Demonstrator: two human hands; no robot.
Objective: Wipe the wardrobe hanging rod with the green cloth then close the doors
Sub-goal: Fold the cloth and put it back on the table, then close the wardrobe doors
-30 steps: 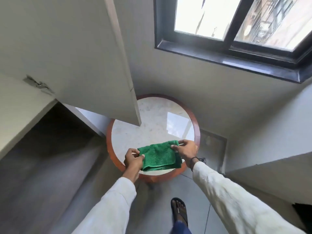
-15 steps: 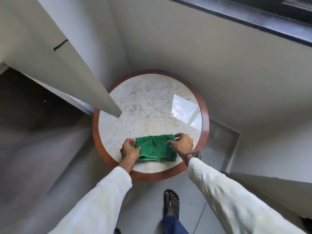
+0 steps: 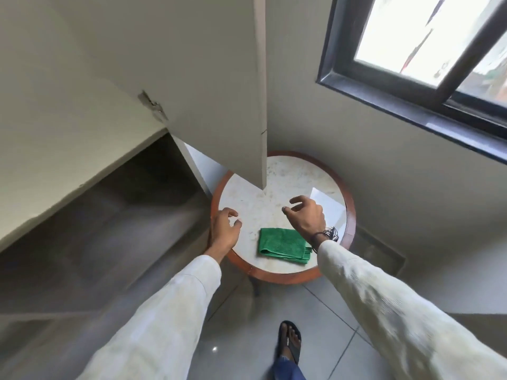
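Note:
The folded green cloth (image 3: pixel 282 244) lies flat on the near part of the round marble-topped table (image 3: pixel 288 277). My left hand (image 3: pixel 225 231) hovers above the table's left rim, fingers apart, holding nothing. My right hand (image 3: pixel 306 216) is raised over the table just beyond the cloth, fingers spread and empty. An open beige wardrobe door (image 3: pixel 192 86) hangs ahead, its lower corner over the table. The dark wardrobe interior (image 3: pixel 131 215) opens at the left. No hanging rod is in view.
A metal hinge (image 3: pixel 153 106) sits on the door's inner side. A dark-framed window (image 3: pixel 428 64) is at the upper right. Grey floor tiles (image 3: pixel 315 311) lie below, with my sandalled foot (image 3: pixel 289 342) near the bottom. A grey wall stands behind the table.
Both hands have let go of the green cloth and lifted off it; the cloth now rests folded on the table. The camera has tilted back up toward the door and window.

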